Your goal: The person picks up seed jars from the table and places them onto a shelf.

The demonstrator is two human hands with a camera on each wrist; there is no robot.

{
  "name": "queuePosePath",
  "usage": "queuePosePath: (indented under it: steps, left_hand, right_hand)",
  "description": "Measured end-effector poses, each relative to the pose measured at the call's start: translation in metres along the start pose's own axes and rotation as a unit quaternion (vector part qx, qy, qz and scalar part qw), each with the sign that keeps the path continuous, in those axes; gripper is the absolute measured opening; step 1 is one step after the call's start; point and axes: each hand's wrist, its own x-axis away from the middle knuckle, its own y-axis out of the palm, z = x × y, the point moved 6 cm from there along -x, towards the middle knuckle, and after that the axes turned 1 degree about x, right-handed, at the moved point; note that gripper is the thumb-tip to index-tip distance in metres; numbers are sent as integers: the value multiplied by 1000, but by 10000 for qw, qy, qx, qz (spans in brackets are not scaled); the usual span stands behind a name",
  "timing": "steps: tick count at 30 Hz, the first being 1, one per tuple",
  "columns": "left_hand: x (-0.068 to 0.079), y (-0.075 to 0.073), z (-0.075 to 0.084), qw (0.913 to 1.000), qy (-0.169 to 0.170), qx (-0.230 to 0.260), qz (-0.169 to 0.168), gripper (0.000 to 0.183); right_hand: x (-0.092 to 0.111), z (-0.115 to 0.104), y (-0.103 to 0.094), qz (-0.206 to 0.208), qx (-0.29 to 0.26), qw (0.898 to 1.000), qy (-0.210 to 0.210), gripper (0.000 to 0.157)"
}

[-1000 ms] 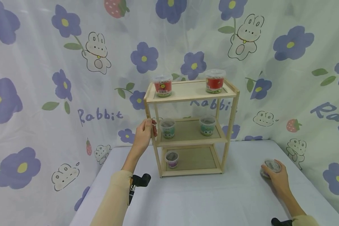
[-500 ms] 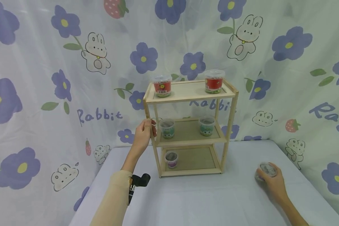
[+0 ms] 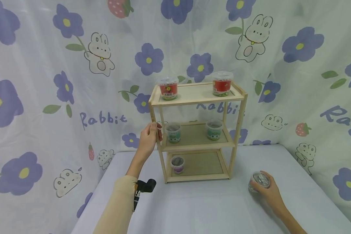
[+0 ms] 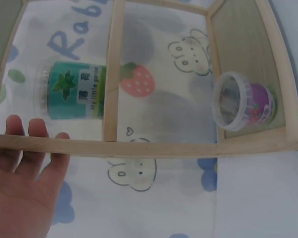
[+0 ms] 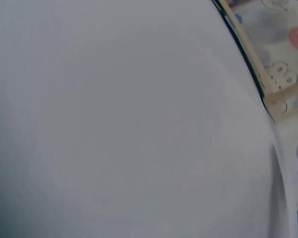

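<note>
My left hand (image 3: 148, 136) holds the left front post of a three-tier wooden shelf (image 3: 197, 148). In the left wrist view its fingers (image 4: 37, 128) hook round the post. Over the white table on the right, my right hand (image 3: 273, 193) grips a clear plastic cup with a lid (image 3: 261, 179), thumb and fingers on opposite sides; its label is hidden. One small purple-labelled cup (image 3: 177, 165) stands at the left of the bottom tier. The right wrist view shows mostly white cloth and neither the right hand nor its cup.
Two red-labelled tubs, left (image 3: 168, 89) and right (image 3: 222, 85), stand on the top tier. On the middle tier are two green-labelled cups, left (image 3: 173, 133) and right (image 3: 214, 130). Behind hangs a patterned curtain (image 3: 175, 35).
My right hand has moved left and nearer to me over the table, carrying the lidded cup towards the shelf. My left hand stays on the post.
</note>
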Motion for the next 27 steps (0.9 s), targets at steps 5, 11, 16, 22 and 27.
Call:
queuePosePath:
  steps: [5, 11, 16, 22, 27]
  left_hand:
    - [1, 0, 1, 10000, -19, 29, 10, 47]
    - [1, 1, 1, 9999, -61, 69, -67, 45]
    - [3, 1, 4, 9998, -91, 151, -98, 43]
    - [1, -1, -2, 10000, -18, 78, -42, 46]
    - [0, 0, -1, 9999, -89, 98, -80, 44]
  right_hand:
    - [3, -12, 20, -288, -140, 9993, -213, 86]
    - [5, -19, 42, -471, -199, 9982, -303, 82]
    - [5, -28, 60, -487, -317, 9967, -566, 78]
    - [4, -41, 84, -657, -486, 9936, -776, 79]
    - [-3, -55, 103, -690, -617, 9909, -977, 79]
